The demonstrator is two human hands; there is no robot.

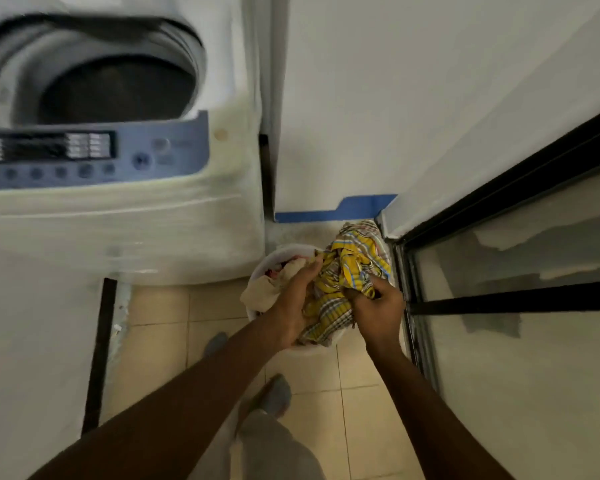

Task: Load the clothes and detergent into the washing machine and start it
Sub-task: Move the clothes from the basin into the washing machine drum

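A white top-loading washing machine [194, 216] stands at the left with its lid up and its dark drum [118, 91] showing. Its blue control panel [94, 154] faces me. On the tiled floor to its right sits a round white laundry basket [274, 252] full of clothes. A yellow striped cloth [352, 261] lies on top of the pile, and a beige garment [260, 292] hangs over the basket's left rim. My left hand [297, 303] and my right hand [378, 310] both grip the yellow striped cloth over the basket. No detergent is in view.
A white wall with a blue strip [336, 211] at its foot stands behind the basket. A black-framed glass door [513, 303] runs along the right, close to the basket. My feet in grey shoes [274, 396] stand on the beige floor tiles [160, 341].
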